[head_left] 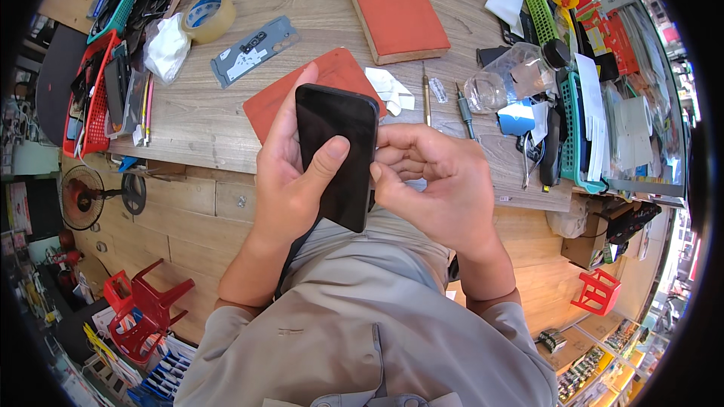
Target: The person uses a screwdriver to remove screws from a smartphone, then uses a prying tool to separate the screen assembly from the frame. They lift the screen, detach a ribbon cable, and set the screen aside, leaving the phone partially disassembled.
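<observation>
A black smartphone (337, 117) with a dark screen lies tilted in my left hand (285, 188). My left thumb rests across the screen, and the other fingers go behind the phone. Close against the phone's right edge is my right hand (449, 188), its fingers curled and the thumb drawn in toward them. Whatever the right fingertips pinch, if anything, is hidden. Below the phone on the table is a flat red pad (351, 68). White crumpled tissue (391, 90) sits beside that pad, near a thin screwdriver (427, 98).
The wooden table (324, 15) holds a thick red book (400, 15), a grey phone back cover (256, 51) and a tape roll (209, 18). A red basket (92, 98) stands left. On the right are a clear plastic jar (501, 83) and a teal basket (575, 139).
</observation>
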`<state>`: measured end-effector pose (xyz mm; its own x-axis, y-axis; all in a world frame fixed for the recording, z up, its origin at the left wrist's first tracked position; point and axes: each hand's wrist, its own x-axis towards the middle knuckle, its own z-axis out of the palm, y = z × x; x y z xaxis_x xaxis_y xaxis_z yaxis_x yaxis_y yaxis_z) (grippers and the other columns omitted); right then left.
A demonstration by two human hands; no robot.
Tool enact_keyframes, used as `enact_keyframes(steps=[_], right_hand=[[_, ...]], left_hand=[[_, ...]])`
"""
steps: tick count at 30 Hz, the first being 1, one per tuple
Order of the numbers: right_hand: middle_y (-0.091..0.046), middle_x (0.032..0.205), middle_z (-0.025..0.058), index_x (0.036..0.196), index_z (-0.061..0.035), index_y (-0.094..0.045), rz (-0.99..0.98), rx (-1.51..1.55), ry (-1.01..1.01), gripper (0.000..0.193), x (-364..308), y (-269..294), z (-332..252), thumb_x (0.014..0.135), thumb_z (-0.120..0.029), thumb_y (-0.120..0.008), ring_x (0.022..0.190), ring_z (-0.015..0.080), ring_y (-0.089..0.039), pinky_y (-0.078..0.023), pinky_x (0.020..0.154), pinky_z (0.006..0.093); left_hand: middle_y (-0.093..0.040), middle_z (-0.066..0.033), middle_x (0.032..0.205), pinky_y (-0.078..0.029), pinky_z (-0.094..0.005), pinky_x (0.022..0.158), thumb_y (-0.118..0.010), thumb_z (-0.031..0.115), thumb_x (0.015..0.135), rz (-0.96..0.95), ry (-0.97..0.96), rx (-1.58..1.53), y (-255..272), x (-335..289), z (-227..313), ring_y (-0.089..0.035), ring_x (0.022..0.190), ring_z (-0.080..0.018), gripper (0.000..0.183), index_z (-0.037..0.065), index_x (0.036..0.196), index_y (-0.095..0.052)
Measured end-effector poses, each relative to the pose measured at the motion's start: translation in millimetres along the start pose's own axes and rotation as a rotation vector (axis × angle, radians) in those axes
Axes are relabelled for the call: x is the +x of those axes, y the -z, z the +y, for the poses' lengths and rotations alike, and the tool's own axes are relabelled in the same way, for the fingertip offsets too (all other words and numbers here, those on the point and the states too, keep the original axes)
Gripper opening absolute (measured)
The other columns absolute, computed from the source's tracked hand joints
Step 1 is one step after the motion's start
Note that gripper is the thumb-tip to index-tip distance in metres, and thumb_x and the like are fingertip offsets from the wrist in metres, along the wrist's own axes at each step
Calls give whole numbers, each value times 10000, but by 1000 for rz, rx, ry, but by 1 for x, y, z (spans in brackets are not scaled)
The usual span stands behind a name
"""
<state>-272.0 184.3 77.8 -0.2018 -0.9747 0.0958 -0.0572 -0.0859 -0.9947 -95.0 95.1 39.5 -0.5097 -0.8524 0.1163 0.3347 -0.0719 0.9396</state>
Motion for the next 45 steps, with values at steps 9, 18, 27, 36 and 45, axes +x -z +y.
enact_keyframes(steps=[9, 18, 27, 36, 45], right_hand=[[-852, 1072, 137, 1295, 85, -758, -43, -70, 7, 343, 0, 2, -7, 954, 71, -784, 948, 131, -809, -673, 861, 296], [-847, 1183, 177, 1399, 104, -733, -115, -79, -51, 480, -18, 4, -6, 921, 71, -745, 1053, 195, -831, -668, 952, 335], [-871, 1075, 144, 1245, 92, -805, -85, -145, -26, 351, -24, -5, -2, 896, 55, -797, 917, 159, -847, -678, 866, 296], [-870, 1069, 157, 1214, 85, -812, -146, -82, -78, 308, -22, 1, -1, 906, 75, -811, 965, 186, -852, -683, 887, 308], [-869, 1056, 157, 1199, 93, -812, -244, -51, -135, 261, -15, 11, -5, 940, 68, -814, 985, 188, -849, -688, 886, 315]], left_hand=[[-680, -153, 1460, -498, -370, 1180, -767, 164, 1100, 5, -3, -26, 2, -6, -5, -657, 1342, -191, 874, -89, 1762, -255], [-653, -104, 1448, -505, -324, 1097, -739, 203, 1123, 229, 41, -170, 1, -1, 0, -642, 1261, -156, 727, -64, 1691, -375], [-734, -53, 1000, -573, -276, 732, -676, 284, 1164, 265, -20, -51, 7, 1, -10, -708, 801, -121, 407, -4, 1433, -577], [-732, -59, 978, -570, -262, 740, -684, 268, 1158, 277, -49, -37, 4, 2, -6, -710, 798, -124, 444, -28, 1468, -568], [-717, -63, 1092, -575, -261, 759, -701, 261, 1148, 220, -67, -47, 4, 3, -7, -704, 851, -121, 601, -54, 1615, -492]])
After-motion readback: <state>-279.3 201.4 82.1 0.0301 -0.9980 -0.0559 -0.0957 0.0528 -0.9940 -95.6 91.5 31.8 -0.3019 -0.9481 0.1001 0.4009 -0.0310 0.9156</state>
